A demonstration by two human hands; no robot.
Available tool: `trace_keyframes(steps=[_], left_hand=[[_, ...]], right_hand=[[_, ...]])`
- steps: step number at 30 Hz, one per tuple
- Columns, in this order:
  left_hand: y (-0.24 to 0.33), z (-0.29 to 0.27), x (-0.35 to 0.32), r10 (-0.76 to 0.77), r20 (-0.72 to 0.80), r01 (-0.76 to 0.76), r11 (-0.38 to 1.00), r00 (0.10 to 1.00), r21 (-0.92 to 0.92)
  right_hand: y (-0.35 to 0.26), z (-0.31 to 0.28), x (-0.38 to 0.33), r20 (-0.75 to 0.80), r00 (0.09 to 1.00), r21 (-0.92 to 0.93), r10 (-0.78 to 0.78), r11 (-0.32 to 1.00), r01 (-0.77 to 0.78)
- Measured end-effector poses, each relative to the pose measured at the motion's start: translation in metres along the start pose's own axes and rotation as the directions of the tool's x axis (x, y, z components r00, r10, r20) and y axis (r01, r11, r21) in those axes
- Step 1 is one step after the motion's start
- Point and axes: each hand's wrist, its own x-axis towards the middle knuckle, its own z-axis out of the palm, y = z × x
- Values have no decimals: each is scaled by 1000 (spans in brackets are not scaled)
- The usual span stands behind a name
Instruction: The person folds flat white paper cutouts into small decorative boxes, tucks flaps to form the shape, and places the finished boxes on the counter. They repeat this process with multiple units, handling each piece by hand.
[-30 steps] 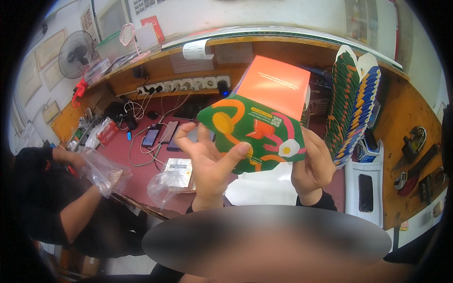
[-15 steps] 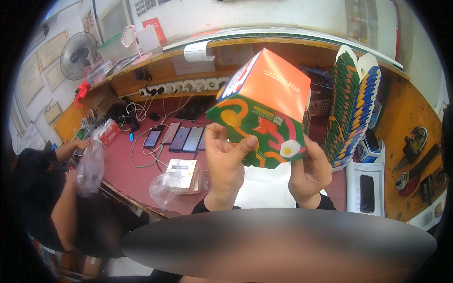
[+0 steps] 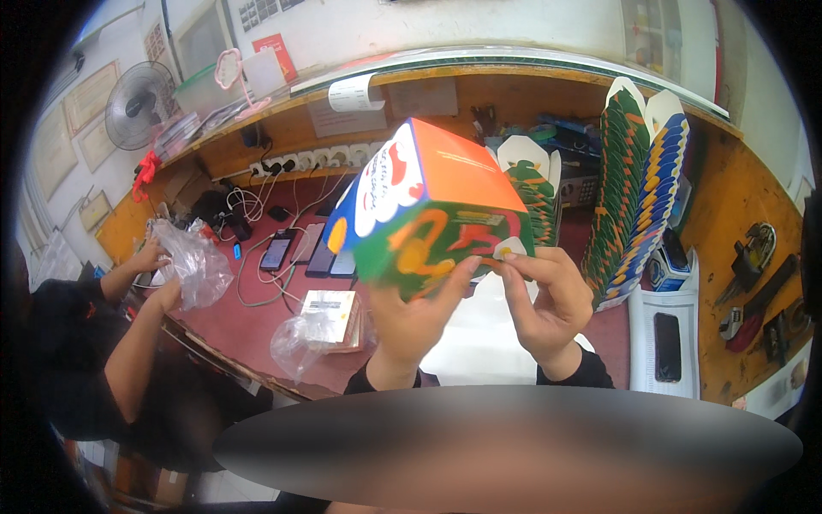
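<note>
Gripping the printed cardboard box (image 3: pixel 449 201) aloft over white paper (image 3: pixel 479 347), left hand (image 3: pixel 407 321) and right hand (image 3: pixel 550 301) pinch its lower green edge, thumbs close together; squeezing too hard could crease it, slackening could drop it!

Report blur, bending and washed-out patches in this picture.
Head view: the carton smears at its lower left; head view: the shelf edge bows, corners black; head view: white paper looks washed out; head view: a blurred oval covers the bottom.
</note>
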Motion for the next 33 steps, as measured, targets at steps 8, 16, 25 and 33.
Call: trace_keyframes(steps=[8, 16, 25, 33], left_hand=[[3, -5, 4, -34, 25, 35, 999, 999, -26], [12, -19, 12, -190, 118, 206, 967, 975, -150], [10, -13, 8, -235, 285, 300, 930, 929, -214], [-7, -20, 1, -132, 335, 178, 978, 933, -109]], right_hand=[[13, -8, 8, 134, 989, 177, 57, 981, -81], [25, -46, 30, 474, 880, 211, -27, 974, -84], [29, -29, 25, 217, 967, 230, -135, 970, 84], [27, -24, 18, 189, 975, 225, -113, 972, 69]])
